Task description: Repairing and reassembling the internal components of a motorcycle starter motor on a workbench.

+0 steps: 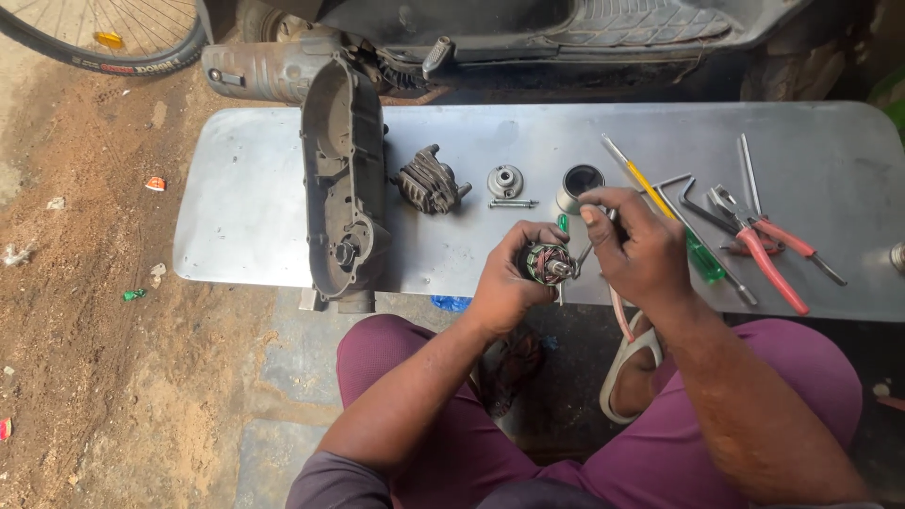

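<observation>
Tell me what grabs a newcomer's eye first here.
Centre frame, the left hand grips a small motor armature with copper windings while the right hand works a thin tool at its shaft. Both sit above a metal sheet laid on the ground. To the left on it stands a large grey engine cover; to the right lie red-handled pliers and a green-handled screwdriver.

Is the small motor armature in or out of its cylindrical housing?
Out. The left hand holds the armature bare, windings exposed; the housing stands apart on the metal sheet.
</observation>
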